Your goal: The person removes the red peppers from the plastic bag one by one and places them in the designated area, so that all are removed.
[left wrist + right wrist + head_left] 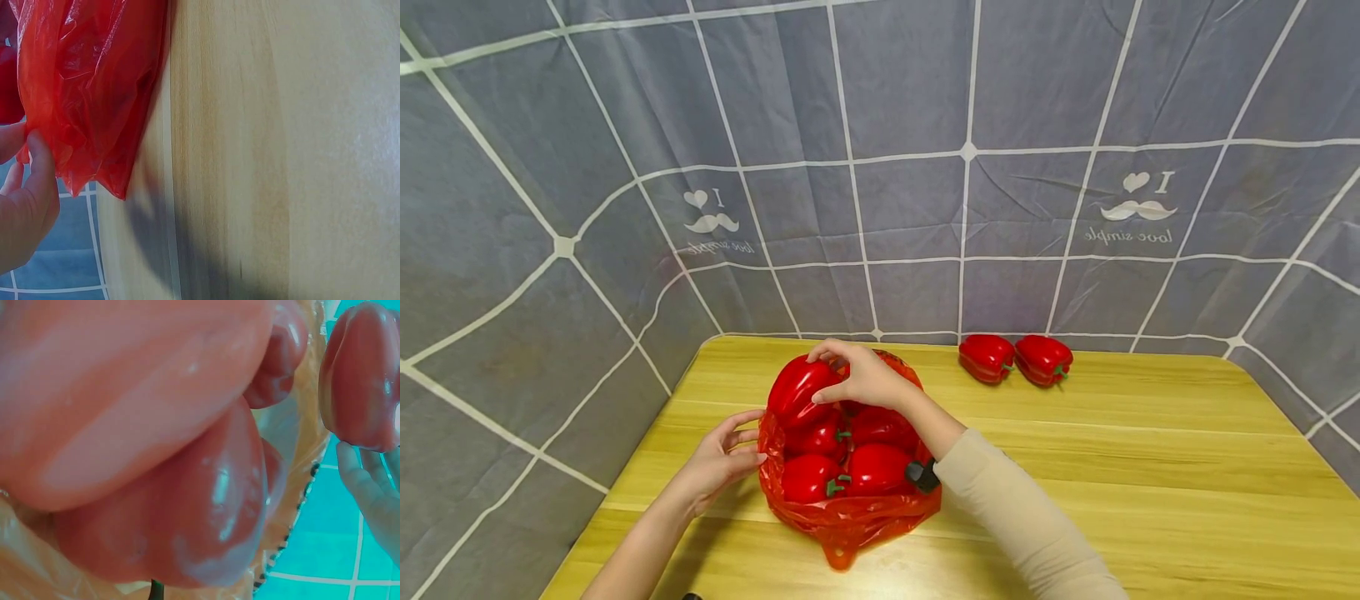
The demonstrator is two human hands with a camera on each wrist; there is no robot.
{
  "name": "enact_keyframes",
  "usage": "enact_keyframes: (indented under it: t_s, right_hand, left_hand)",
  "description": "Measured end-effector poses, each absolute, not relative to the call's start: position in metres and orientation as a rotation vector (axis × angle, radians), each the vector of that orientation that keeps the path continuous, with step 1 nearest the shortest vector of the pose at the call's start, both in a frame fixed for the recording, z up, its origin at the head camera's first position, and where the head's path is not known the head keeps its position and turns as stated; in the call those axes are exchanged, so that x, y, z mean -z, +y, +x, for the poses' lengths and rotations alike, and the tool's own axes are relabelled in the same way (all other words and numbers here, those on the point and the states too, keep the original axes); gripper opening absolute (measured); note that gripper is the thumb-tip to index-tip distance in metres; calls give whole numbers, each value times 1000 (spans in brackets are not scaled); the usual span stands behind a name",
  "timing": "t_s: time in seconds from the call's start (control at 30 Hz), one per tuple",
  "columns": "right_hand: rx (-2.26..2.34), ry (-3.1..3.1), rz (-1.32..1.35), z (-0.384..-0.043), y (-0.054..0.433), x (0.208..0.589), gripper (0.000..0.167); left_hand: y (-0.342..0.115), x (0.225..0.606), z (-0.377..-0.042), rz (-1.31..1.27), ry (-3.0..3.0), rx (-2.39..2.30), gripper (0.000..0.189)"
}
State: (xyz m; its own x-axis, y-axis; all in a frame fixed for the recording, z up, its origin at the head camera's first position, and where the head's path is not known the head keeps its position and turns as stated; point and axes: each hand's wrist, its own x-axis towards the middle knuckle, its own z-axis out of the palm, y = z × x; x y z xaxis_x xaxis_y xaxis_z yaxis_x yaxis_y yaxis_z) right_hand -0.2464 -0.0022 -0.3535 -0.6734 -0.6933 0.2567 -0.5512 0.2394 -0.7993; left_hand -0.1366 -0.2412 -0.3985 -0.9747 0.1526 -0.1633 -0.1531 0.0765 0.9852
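So, pepper (796,393) in right hand (871,380)

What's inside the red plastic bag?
At least four red peppers, some with green stems showing; the right hand holds another pepper. Whatever lies beneath the top ones is covered.

Grey white-gridded cloth backdrop (910,208) | white right-hand print (1138,210) reads backwards: "I", heart (1137,182), moustache, "love simple" | smaller left-hand print (712,222) echoes it, mirrored too!
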Motion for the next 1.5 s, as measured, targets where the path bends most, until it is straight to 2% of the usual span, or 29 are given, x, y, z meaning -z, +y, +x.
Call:
enact_keyframes:
  t_s: [0.57, 1.5]
  right_hand:
    - [1673, 2237, -1216, -239, 29, 339, 46]
    - [1740, 2370, -1089, -240, 97, 320, 45]
  left_hand:
    - [-238, 400, -136, -13, 2140, -2001, 67]
    - [-234, 401, -136, -16, 2151, -2006, 67]
